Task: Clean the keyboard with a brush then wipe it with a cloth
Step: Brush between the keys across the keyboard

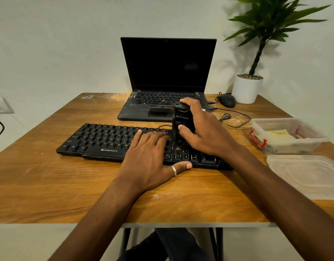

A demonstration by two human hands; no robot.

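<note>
Black brush (181, 117) stands upright in the right hand (205, 131), fingers curled round it, lower end on the keyboard's (102, 137) 3 o'clock side. The left hand (147, 159) lies flat on it, fingers straight. Further toward 3 o'clock, a plastic box (294, 146) holds, it seems, a yellow cloth (277, 136).

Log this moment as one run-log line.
phase: brush step | left hand: flat on keyboard, steadying | right hand: holds black cleaning tool upright on keyboard's right section | wipe step: not yet done
</note>
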